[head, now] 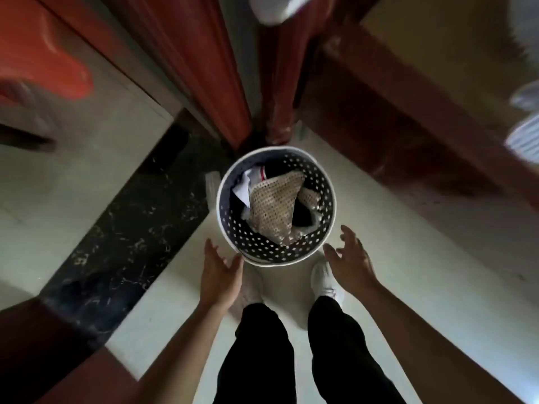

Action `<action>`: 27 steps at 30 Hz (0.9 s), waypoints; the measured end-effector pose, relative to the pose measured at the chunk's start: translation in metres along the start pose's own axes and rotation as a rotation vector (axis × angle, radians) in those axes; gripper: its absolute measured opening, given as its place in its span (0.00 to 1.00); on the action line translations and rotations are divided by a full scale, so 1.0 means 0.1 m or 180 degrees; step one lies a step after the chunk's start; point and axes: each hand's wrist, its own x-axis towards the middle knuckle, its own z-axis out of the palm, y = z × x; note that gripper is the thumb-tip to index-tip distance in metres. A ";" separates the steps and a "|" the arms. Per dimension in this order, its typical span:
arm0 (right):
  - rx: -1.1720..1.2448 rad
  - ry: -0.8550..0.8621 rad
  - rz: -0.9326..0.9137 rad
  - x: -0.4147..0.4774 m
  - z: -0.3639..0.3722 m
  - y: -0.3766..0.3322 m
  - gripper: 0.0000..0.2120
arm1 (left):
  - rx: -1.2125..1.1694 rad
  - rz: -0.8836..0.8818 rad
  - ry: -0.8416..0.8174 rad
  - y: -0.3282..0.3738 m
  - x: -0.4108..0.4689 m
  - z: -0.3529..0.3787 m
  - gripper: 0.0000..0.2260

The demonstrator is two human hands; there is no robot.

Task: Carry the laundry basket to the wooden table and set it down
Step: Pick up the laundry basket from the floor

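Observation:
A round laundry basket (262, 252) with a white rim and dark perforated walls stands on the pale floor straight below me. Inside lie a beige mesh cloth (274, 205) and some white and dark clothes. My left hand (220, 275) hovers open at the basket's near left rim, fingers spread, just short of touching. At the near right side my right hand (350, 258) is also open and a little apart from the rim. Neither hand holds anything. The wooden table is not clearly seen.
Reddish wooden door frames (221, 83) rise beyond the basket. A black marble strip (122, 234) crosses the floor on the left. An orange object (43, 48) sits upper left. My white shoes (325, 281) stand just behind the basket. Dark wooden furniture (393, 118) runs along the right.

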 end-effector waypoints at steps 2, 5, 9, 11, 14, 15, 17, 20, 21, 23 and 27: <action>0.0116 0.0006 0.0094 0.29 0.17 0.07 0.36 | -0.0280 -0.0359 0.0158 -0.17 0.29 0.20 0.39; 0.0260 -0.0076 0.0236 0.62 0.38 0.13 0.35 | -0.0900 -0.0926 0.0087 -0.38 0.66 0.51 0.40; 0.0412 0.0267 0.0254 0.65 0.49 0.17 0.24 | -0.1676 -0.1147 -0.0008 -0.44 0.74 0.84 0.15; 0.0499 0.0353 0.0264 0.53 0.49 0.16 0.23 | -0.1876 -0.1231 0.0131 -0.36 0.61 0.81 0.15; 0.0587 0.0267 0.0316 0.14 0.37 0.09 0.24 | -0.1756 -0.1154 0.0183 -0.30 0.23 0.56 0.14; 0.0631 0.0192 0.0332 -0.03 0.30 0.05 0.26 | -0.1730 -0.1112 0.0154 -0.29 0.06 0.44 0.14; 0.0663 0.0073 0.0311 -0.40 0.14 -0.06 0.27 | -0.1773 -0.1043 0.0049 -0.20 -0.32 0.17 0.15; 0.0712 -0.0056 0.0199 -1.03 -0.18 -0.26 0.26 | -0.1805 -0.1051 0.0080 0.01 -0.90 -0.33 0.15; 0.0721 -0.0098 0.0141 -1.23 -0.31 -0.35 0.25 | -0.1783 -0.1050 0.0160 0.09 -1.09 -0.51 0.14; 0.0677 -0.0185 0.0040 -1.71 -0.60 -0.60 0.26 | -0.1699 -0.1046 0.0281 0.27 -1.54 -0.89 0.12; 0.0772 -0.0395 -0.0250 -2.64 -1.26 -1.17 0.33 | -0.1718 -0.0889 0.0407 0.80 -2.50 -1.68 0.10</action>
